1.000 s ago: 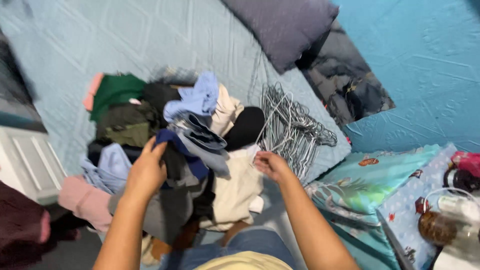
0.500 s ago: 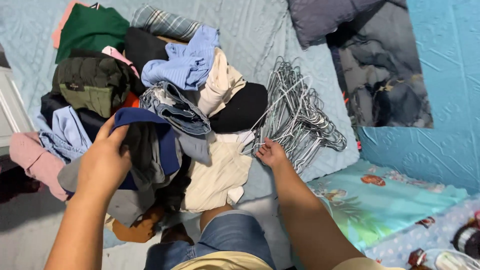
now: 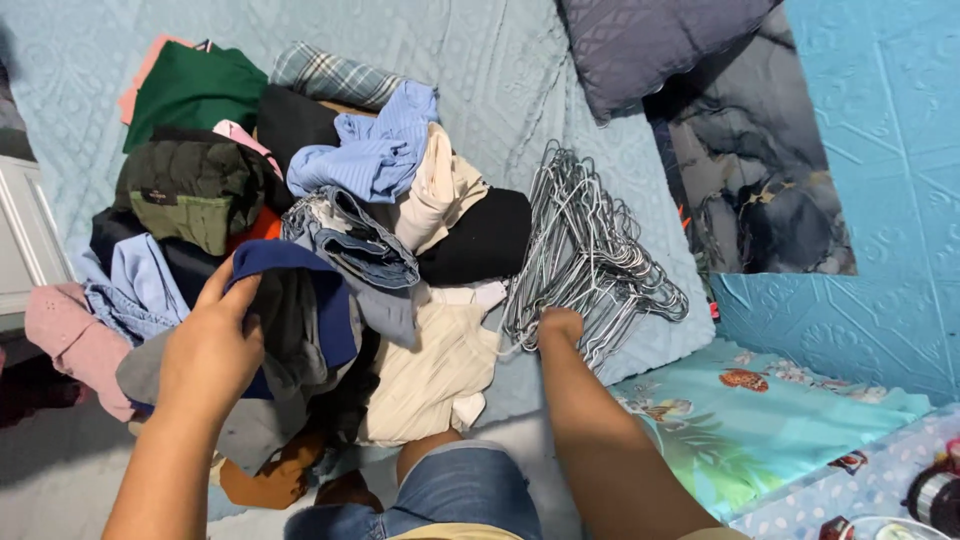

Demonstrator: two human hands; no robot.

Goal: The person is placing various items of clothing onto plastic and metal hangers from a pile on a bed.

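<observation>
Hangers point(image 3: 590, 260) near bed edge point(image 3: 660, 345)

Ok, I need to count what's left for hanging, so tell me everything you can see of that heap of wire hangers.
The wire hangers are thin, silver-grey metal, many tangled in one loose heap, hooks pointing various ways. They lie flat on the pale blue bedspread, right of the clothes pile and below the dark pillow. The right hand touches the heap's lower edge. An exact count is impossible.

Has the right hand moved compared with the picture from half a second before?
Yes. The right hand has gone further into the pile of wire hangers; its fingers, open at the pile's edge before, are now among the wires.
</observation>
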